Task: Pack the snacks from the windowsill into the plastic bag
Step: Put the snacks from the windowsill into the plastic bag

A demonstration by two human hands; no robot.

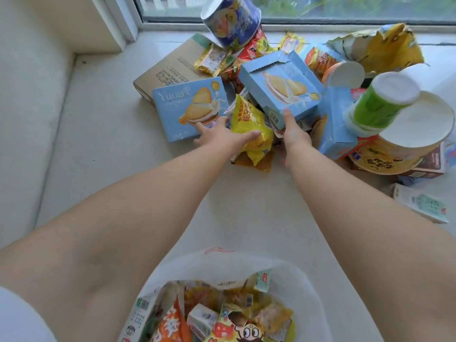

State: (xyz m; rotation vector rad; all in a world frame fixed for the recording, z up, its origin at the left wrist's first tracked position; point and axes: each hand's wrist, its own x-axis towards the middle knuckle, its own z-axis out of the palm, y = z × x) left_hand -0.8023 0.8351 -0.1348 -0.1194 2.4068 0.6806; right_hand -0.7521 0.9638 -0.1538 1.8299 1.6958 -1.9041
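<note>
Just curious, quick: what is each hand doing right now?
Left hand: open, fingers on the flat blue box.
Right hand: holds the tilted blue box.

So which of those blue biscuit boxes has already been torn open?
The tilted box propped on the pile, which the right hand grips at its near corner: its top flap is ripped up. The flat box under the left hand looks sealed.

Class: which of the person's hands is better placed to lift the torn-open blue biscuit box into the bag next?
The right hand: its fingers already touch the torn-open blue cardboard biscuit box. The left hand rests between the flat blue box and the yellow crisp packet.
</note>
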